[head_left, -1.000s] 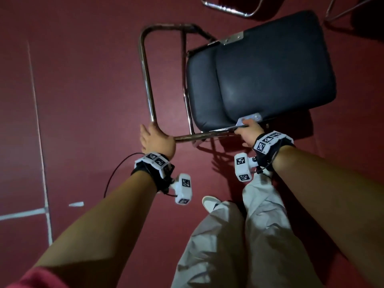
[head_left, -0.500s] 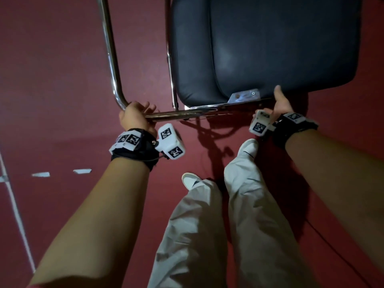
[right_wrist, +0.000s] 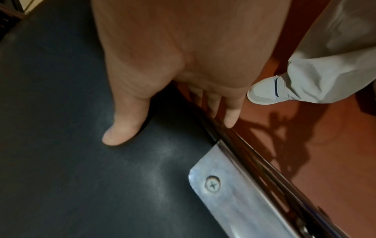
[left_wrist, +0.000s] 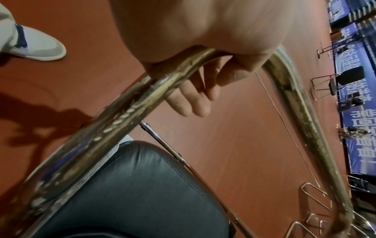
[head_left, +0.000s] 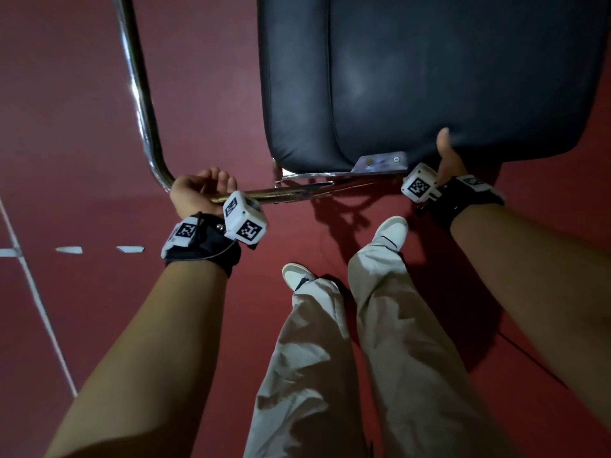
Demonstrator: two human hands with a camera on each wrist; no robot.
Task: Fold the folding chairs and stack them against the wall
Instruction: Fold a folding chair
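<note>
A folding chair with a dark padded seat (head_left: 429, 77) and chrome tube frame (head_left: 139, 94) hangs in front of me, folded flat. My left hand (head_left: 201, 186) grips the chrome crossbar (left_wrist: 126, 109) near its bend, fingers curled under the tube. My right hand (head_left: 446, 157) holds the near edge of the seat (right_wrist: 71, 161), thumb pressed on the padding and fingers wrapped under the edge beside the metal bracket (right_wrist: 230, 193).
Red floor (head_left: 66, 127) with white lines on the left. My legs in light trousers and white shoes (head_left: 390, 229) stand just below the chair. In the left wrist view, more folding chairs (left_wrist: 329, 83) stand by blue banners (left_wrist: 362, 145) at the far side.
The chair has come closer and higher, now filling the top of the head view. My right hand shifted from the bracket to the seat edge to its right, thumb on top. I have stepped forward.
</note>
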